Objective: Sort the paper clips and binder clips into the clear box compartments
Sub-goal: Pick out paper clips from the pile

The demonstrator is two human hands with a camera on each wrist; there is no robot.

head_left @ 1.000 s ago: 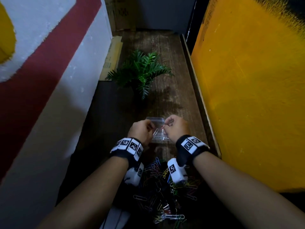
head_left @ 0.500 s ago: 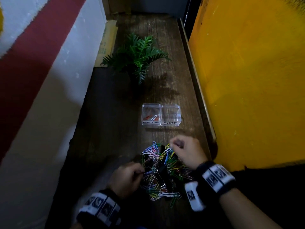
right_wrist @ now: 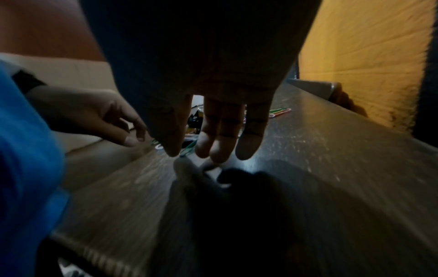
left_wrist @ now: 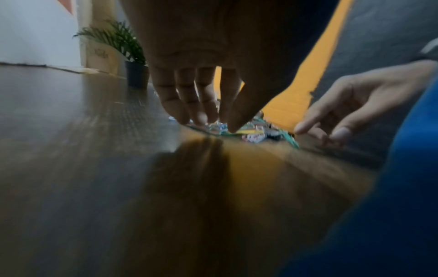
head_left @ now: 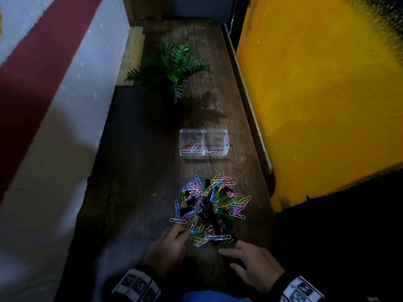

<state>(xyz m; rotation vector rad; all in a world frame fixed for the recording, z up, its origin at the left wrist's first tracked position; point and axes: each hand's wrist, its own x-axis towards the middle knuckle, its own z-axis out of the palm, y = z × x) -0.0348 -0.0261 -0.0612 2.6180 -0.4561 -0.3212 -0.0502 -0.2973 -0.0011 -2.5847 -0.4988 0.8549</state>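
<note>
Both hands loose and empty at the near edge of the clip pile (head_left: 210, 211), my left hand (head_left: 166, 249) fingertip-close, my right hand (head_left: 254, 265) just short, clear box (head_left: 204, 142) straight beyond.

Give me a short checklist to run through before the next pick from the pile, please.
1. Box upright, open, apart from pile: ok.
2. Left cell holds paper clips only: ok.
3. Right cell holds any binder clips: cannot tell.
4. Left hand at pile edge: ok.
5. Left hand has a clip pinched: cannot tell.
6. Right hand free, fingers relaxed by pile: ok.
</note>
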